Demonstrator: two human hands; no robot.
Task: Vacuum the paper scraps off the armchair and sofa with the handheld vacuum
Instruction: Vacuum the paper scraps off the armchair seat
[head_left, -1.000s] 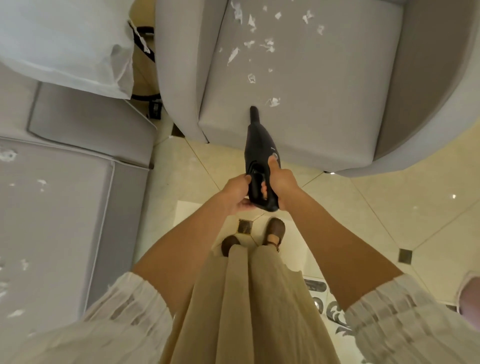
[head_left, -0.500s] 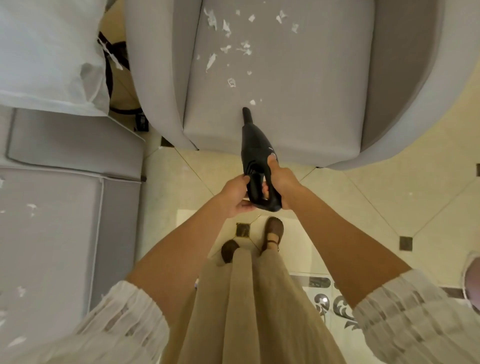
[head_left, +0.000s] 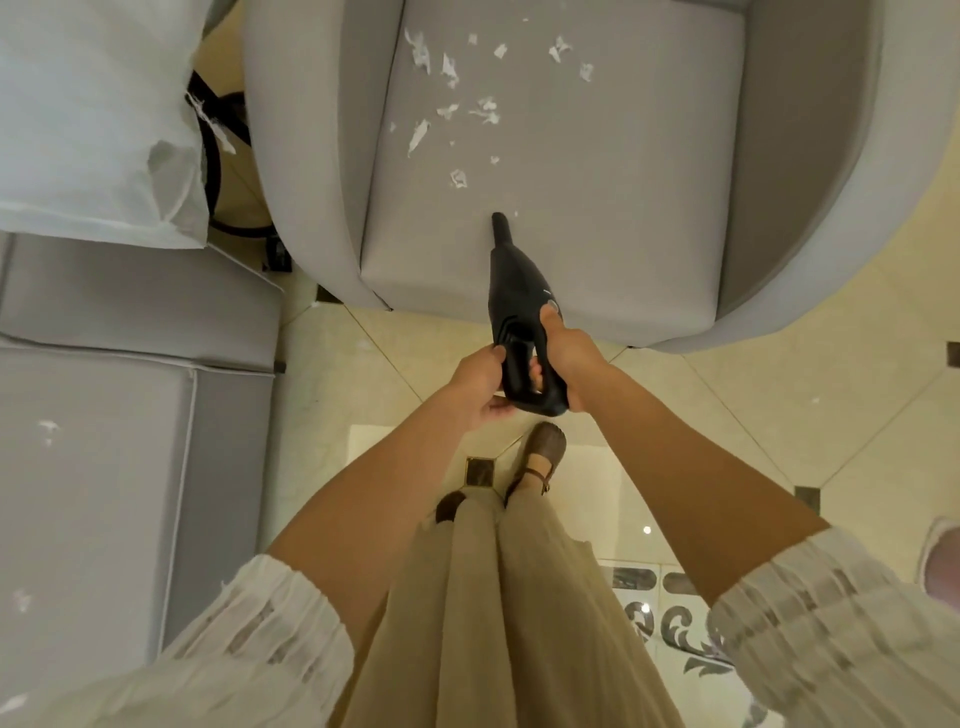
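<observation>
The scrap just ahead of the handheld vacuum (head_left: 519, 306) nozzle has shrunk to a fleck (head_left: 516, 213).

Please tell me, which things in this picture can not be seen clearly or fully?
- Head view: the armchair back is cut off by the top edge.
- The sofa runs off the left edge, so more paper scraps may lie unseen.
- The handheld vacuum nozzle opening faces away.
- The right hand covers the handle; the switch is too small to read.
- The left hand palm is hidden.
</observation>
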